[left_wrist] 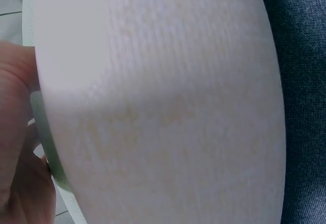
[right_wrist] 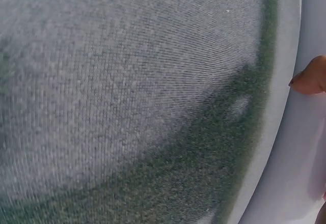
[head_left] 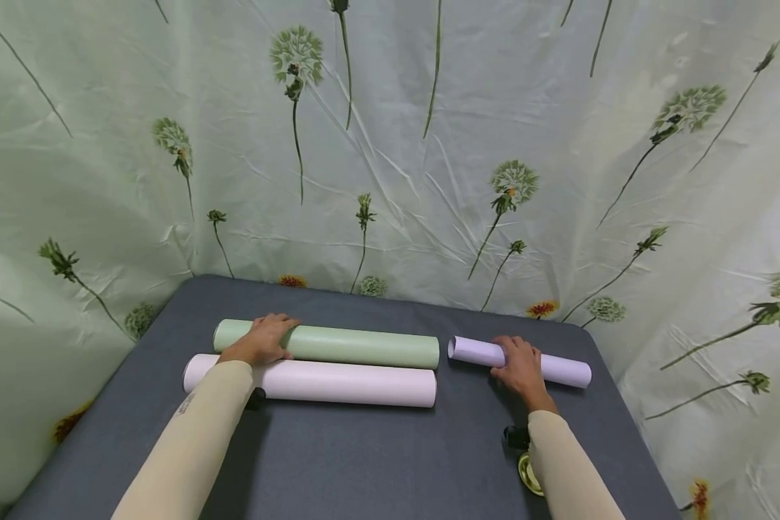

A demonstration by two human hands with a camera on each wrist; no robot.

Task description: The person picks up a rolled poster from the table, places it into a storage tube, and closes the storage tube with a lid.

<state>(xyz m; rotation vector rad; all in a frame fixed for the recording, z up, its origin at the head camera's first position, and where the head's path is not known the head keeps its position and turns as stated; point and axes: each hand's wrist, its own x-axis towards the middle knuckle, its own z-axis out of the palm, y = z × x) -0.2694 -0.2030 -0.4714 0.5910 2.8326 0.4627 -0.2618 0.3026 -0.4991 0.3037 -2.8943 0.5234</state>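
REMOTE INSP.: TWO GRIPS NOTED

L hand [head_left: 263, 339] clamped on green roll [head_left: 364, 345], ctr-left of frame: fingers over top, thumb at near side. I log pale pink roll [head_left: 351, 383] alongside, just below it in frame, approx. parallel. R hand [head_left: 521, 365] clamped on lavender roll [head_left: 565, 370], right of ctr; R wrist view shows me the thumb on its surface, other fingers mostly cut off there. All 3 rolls lie on grey table [head_left: 364, 462]. Gold-coloured round item [head_left: 525, 473], lower right, part hidden by R sleeve [head_left: 572, 462]; can't ID. Floral sheet [head_left: 396, 159] fills upper frame.
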